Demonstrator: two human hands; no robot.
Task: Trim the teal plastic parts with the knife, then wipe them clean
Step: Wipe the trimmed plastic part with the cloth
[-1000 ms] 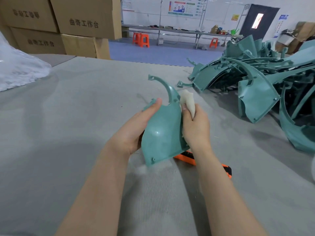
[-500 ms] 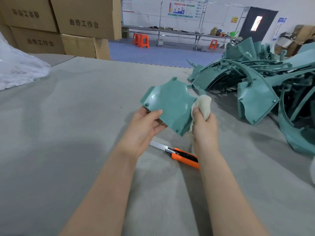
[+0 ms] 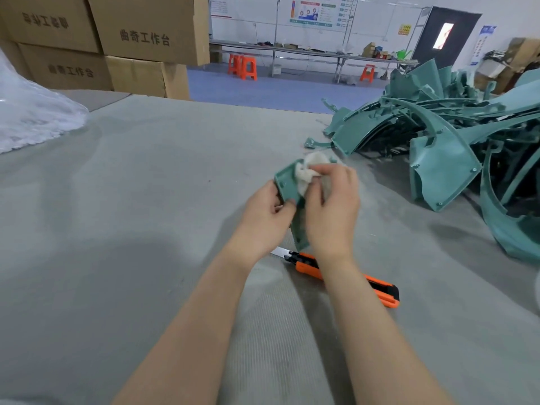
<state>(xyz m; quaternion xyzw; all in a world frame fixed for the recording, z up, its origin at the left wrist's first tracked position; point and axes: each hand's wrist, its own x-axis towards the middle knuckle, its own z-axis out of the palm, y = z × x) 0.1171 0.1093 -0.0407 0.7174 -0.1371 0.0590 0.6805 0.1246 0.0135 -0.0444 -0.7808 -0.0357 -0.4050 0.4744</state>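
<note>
While my left hand (image 3: 263,217) grips this teal part (image 3: 285,182) above the surface (image 3: 146,200) and my right hand (image 3: 330,206) pinches a bunched cloth (image 3: 306,171) against it, the utility knife (image 3: 344,276) lies near, so its trimming seems done, with the far-right pile (image 3: 438,147) yet to do.

1. The part (image 3: 287,182) in the left hand (image 3: 263,217) is plain teal.
2. The cloth (image 3: 306,171) in the right hand (image 3: 333,206) is off-white.
3. The knife (image 3: 305,266) below the right hand is orange and black, with a silver blade.
4. The worktop (image 3: 146,200) is grey and finely ribbed.
5. The pile (image 3: 438,171) right of both hands is the same teal.
</note>
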